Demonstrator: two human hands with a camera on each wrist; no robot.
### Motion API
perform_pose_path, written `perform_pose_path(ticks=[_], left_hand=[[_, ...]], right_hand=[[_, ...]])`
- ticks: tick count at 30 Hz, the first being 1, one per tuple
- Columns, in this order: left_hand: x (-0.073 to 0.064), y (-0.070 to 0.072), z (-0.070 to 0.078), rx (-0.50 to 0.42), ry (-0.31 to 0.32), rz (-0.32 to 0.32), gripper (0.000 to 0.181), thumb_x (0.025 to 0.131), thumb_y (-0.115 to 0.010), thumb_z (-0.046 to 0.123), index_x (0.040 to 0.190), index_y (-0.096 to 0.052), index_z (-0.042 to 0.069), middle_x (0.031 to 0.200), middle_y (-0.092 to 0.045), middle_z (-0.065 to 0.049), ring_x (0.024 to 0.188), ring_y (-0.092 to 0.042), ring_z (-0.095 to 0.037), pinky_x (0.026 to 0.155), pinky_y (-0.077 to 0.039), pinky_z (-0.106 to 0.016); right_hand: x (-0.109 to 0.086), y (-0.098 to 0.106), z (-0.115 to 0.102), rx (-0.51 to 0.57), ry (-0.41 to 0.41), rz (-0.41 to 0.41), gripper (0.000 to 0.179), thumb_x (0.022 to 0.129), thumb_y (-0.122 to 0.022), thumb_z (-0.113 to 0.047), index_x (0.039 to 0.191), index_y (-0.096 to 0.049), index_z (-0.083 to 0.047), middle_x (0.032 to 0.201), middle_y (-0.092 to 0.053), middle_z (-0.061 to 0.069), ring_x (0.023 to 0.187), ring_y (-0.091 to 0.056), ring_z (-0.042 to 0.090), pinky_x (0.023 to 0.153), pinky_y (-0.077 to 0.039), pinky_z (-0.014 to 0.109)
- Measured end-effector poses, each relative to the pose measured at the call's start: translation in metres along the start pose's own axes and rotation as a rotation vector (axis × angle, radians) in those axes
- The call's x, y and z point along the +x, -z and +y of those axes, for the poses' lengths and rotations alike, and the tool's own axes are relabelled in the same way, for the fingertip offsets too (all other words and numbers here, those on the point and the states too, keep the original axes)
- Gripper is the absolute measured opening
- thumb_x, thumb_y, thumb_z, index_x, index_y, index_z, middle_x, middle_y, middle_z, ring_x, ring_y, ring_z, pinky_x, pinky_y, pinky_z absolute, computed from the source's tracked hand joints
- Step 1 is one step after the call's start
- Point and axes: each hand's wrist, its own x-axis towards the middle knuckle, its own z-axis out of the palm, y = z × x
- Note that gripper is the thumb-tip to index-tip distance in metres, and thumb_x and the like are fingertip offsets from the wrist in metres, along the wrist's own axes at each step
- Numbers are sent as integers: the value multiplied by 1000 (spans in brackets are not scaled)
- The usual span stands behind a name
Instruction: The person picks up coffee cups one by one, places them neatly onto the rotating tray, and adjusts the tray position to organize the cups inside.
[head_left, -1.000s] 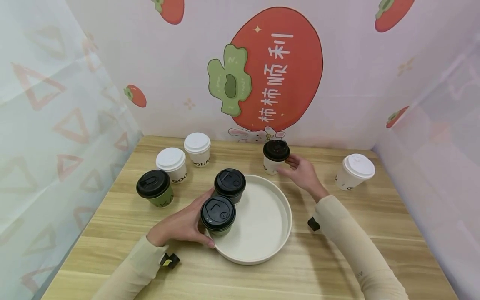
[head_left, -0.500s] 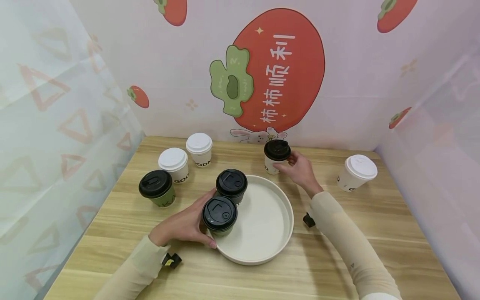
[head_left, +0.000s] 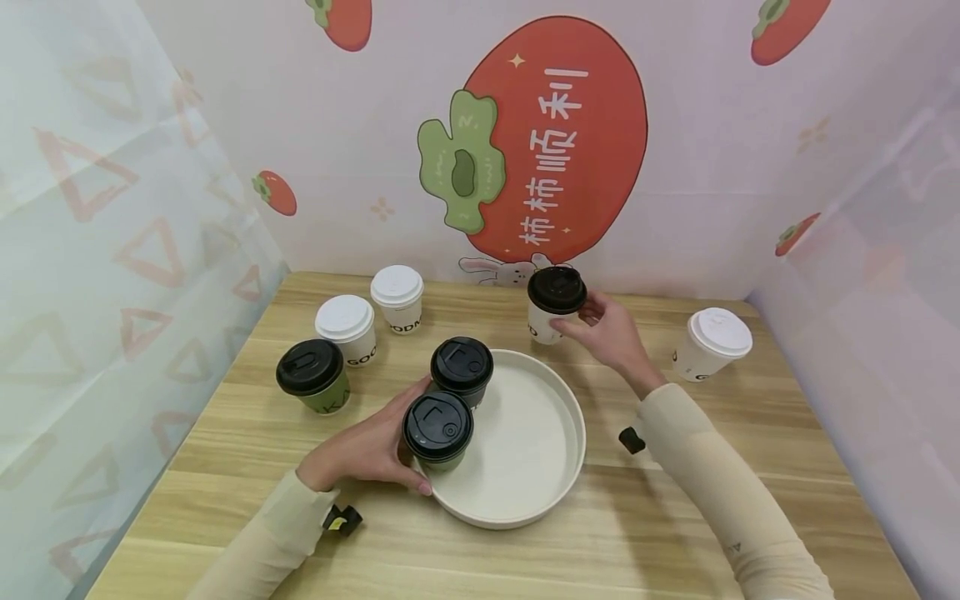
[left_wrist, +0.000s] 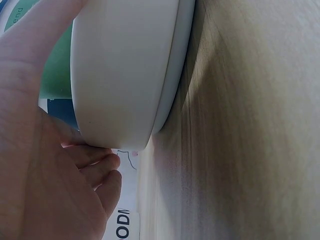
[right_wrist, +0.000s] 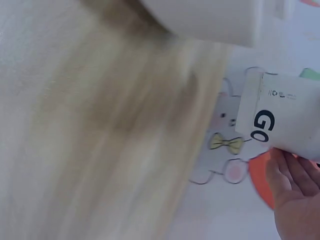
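Note:
My right hand grips a white paper cup with a black lid at the back, behind the tray. In the right wrist view this cup appears raised off the table, my fingers at its side. My left hand curls round the left side of a round cream tray, thumb at the front and fingers farther back. A green cup with a black lid and another black-lidded cup stand at that side of the tray. In the left wrist view, several fingers lie by the tray wall.
To the left on the wooden table stand a green black-lidded cup and two white-lidded cups. Another white-lidded cup is at the right. A printed backdrop rises behind the table.
My right hand has closed its grip on the white cup with the black lid and raised it slightly. My left hand and the tray have stayed in place.

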Motion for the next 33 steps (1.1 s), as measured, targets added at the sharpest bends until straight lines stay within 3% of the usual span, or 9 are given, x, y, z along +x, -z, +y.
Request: perform_pose_path(ticks=[6,13,25,33], left_hand=[[-1,-1,-1,-5,-6,5,154,63,-96,64,171,-1,10,178,-9,-16,164,-18,-34,131,-24,-57],[-1,-1,-1,-10,-5,9,153,63,-96,65,171,-2,11,178,-10,-15,164,-19,-33,131,-24,-57],[0,-3,-2,-16,1,1,153,63,-95,66,171,-1,13,179,-10,-13,164,-19,-32,131,-25,-57],[-1,-1,-1,-11,1,6,154,63,-96,66,171,-1,11,178,-10,-15,164,-19,-33,131,-25,-57]], right_hand=[[-17,8,-20,54,15,-43,72,86,-89,-40,143,-60,-7,135,-69,14,130,-66,30,116,-52,40],[-39,1,-29,112,81,-85,64,85,-91,-28,138,-64,-6,133,-71,16,128,-69,33,112,-54,42],[-65,-17,-17,151,40,-160,65,85,-91,-21,139,-62,-2,135,-70,21,130,-68,36,110,-54,42],[-72,-26,-8,119,68,-201,67,82,-93,-21,139,-62,-2,134,-70,20,132,-66,37,109,-55,42]])
